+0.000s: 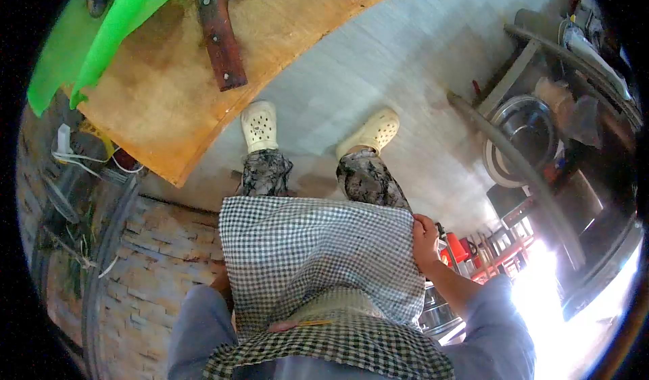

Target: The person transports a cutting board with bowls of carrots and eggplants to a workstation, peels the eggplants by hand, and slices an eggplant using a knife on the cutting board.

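Observation:
A black-and-white checked apron (304, 245) hangs across my front, its lower part spread out over my legs. At its right edge, my right hand (424, 243) is closed on the cloth with the fingers curled. My left hand is mostly hidden behind the apron's left edge; only a bit of the wrist (222, 283) shows, so its fingers cannot be made out. Ahead of me, a knife with a riveted dark wooden handle (222, 45) lies on a wooden board (149, 89). The knife's blade is cut off by the top of the view.
Bright green sheeting (111, 39) covers the board's left corner. White cord (81, 157) hangs beside it, left. A dark rack with a round metal pan (524, 133) stands right. Red items (456, 248) sit near a bright opening. My cream clogs (259, 124) are on the grey floor (365, 49).

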